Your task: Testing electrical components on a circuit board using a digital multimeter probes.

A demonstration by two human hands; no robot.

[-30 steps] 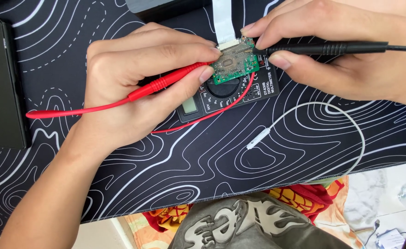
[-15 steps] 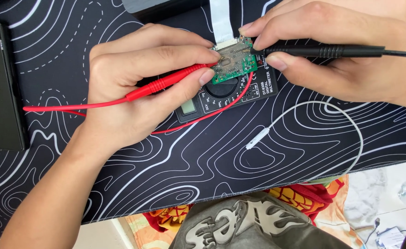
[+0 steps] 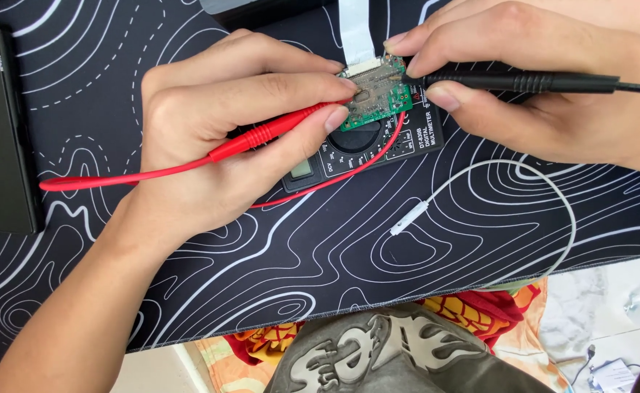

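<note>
From the head view, the left hand [image 3: 218, 138] pinches a red probe [image 3: 276, 129] like a pen, fingers closed around it so its tip meets the small green circuit board [image 3: 376, 98]. The right hand [image 3: 538, 87] grips a black probe [image 3: 509, 81] the same way, its tip on the board's opposite edge. The board sits atop a black multimeter [image 3: 363, 149] on the counter [image 3: 334, 255], display near and facing up. A white cable [image 3: 494, 196] lies loose nearby.
</note>
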